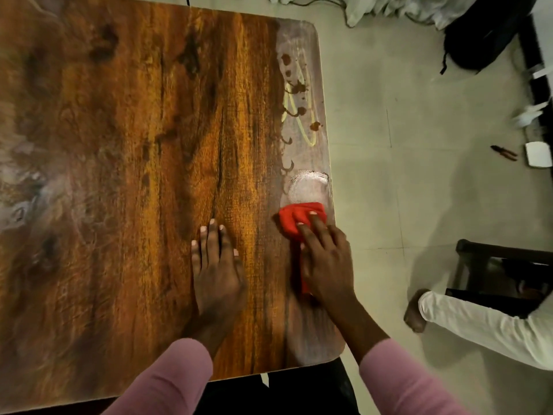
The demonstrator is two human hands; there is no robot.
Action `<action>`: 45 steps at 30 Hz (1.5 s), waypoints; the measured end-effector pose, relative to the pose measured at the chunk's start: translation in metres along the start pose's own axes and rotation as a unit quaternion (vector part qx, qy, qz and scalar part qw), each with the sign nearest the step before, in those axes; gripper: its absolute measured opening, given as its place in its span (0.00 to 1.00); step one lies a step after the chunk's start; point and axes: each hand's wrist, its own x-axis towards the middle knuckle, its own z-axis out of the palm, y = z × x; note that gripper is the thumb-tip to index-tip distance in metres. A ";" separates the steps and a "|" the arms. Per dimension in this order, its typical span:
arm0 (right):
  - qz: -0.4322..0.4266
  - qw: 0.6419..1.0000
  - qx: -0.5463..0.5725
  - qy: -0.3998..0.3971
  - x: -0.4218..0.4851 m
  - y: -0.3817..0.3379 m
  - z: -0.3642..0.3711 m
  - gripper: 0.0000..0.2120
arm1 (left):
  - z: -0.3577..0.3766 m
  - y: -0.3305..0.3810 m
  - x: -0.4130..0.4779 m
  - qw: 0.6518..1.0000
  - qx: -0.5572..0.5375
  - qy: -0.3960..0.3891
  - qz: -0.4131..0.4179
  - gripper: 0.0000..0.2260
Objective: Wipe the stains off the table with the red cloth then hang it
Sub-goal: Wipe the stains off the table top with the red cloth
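A bunched red cloth [291,218] lies on the wooden table [134,145] near its right edge. My right hand [326,262] presses down on it, fingers spread over the fabric, and part of the cloth is hidden under the palm. Just beyond the cloth is a pale wet smear [308,187]. Farther along the same edge sit brown blotches and yellow streaks, the stains [299,97]. My left hand [217,265] rests flat on the tabletop to the left of the cloth, fingers apart, holding nothing.
The table's right edge and rounded near corner border a pale tiled floor. On the floor at right are a dark wooden stool [502,274], another person's leg in white trousers [484,322], a black bag [481,34], pliers [504,152] and a white box [538,154].
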 end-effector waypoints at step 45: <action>-0.002 0.996 0.078 0.043 0.239 -0.005 -0.019 0.20 | -0.008 0.059 0.160 0.994 0.047 0.067 -0.077 0.24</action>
